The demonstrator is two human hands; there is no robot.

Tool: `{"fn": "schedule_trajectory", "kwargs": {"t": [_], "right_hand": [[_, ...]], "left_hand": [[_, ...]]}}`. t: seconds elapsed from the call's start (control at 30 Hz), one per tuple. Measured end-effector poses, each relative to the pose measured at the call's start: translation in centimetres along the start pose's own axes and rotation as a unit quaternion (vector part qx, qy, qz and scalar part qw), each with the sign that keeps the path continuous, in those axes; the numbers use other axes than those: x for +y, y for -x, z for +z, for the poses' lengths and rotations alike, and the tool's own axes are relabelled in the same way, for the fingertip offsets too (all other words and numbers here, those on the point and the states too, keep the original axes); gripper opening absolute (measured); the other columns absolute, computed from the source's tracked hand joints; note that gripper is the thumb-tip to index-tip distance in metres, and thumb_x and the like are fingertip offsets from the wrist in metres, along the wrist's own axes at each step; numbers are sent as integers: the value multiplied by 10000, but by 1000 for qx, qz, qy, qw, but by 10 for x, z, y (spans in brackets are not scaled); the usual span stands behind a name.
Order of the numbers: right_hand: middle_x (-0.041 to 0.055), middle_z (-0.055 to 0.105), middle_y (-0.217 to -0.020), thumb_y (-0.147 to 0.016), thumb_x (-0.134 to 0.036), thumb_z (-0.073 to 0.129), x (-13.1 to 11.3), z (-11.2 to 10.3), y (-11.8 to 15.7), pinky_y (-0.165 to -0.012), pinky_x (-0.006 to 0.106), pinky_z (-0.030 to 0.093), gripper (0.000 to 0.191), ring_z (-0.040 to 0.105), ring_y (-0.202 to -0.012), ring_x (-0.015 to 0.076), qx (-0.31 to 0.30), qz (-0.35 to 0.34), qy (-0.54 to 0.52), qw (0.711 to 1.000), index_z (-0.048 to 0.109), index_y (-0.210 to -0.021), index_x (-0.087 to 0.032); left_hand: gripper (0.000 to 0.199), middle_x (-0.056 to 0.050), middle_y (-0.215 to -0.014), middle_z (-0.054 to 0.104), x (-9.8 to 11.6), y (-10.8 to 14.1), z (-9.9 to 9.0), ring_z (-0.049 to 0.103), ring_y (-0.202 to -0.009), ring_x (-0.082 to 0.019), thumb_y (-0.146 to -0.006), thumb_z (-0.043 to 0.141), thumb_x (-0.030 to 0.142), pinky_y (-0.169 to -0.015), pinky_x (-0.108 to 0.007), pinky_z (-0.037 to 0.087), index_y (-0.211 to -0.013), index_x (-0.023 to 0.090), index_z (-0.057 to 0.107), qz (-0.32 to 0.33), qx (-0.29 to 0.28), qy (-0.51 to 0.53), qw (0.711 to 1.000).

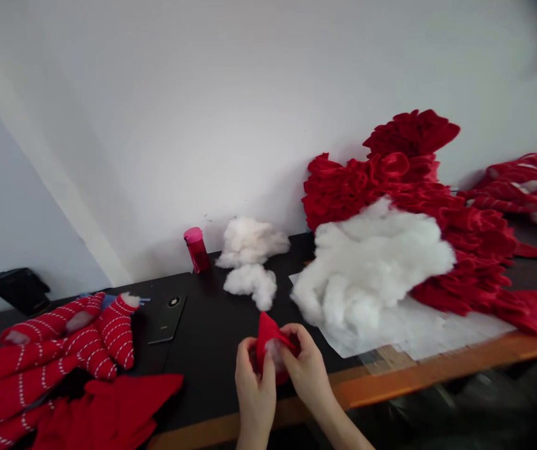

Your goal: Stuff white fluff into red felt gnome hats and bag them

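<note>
Fingers [291,353] of both hands surround the red fabric piece [266,332], touching it.

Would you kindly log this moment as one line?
left hand: holds red cloth piece | right hand: holds same piece | white fluff: at its opening

A black table [202,350] carries white stuffing [371,262], red fabric pieces [474,231] and a phone [168,319].
</note>
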State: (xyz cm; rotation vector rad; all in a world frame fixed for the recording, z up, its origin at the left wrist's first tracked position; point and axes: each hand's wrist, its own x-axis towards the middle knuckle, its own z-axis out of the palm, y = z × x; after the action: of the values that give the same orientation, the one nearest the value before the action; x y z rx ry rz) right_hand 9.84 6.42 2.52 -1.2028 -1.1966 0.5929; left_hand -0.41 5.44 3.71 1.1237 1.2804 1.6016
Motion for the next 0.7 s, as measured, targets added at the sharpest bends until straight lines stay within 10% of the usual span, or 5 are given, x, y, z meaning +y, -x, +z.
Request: {"fn": "schedule_trajectory", "kwargs": {"t": [0.23,0.4,0.7], "right_hand": [[33,578,-784,-501,-79,420,7,0,-1,-718,324,475,280,571,-780,209,19,-28,42,999,554,-710,-209],[52,637,-900,-629,-138,514,14,-9,4,-776,367,484,332,605,-851,236,-9,9,64,998,587,-949,-192],[28,628,-781,-526,-96,443,15,-11,13,-683,319,474,323,591,-741,216,-5,34,68,997,578,-804,-191]], "left_hand": [[300,29,-647,553,-17,-3,-9,488,-667,-201,-559,632,-10,-680,-267,324,-677,260,574,4,15,-102,995],[223,-16,-779,621,-12,-2,-10,551,-770,-234,-616,680,127,-731,-291,373,-787,248,605,13,-22,-121,992],[173,-52,-772,628,-24,-4,-9,570,-763,-265,-622,611,160,-745,-355,400,-775,236,581,31,13,-195,980]]}}
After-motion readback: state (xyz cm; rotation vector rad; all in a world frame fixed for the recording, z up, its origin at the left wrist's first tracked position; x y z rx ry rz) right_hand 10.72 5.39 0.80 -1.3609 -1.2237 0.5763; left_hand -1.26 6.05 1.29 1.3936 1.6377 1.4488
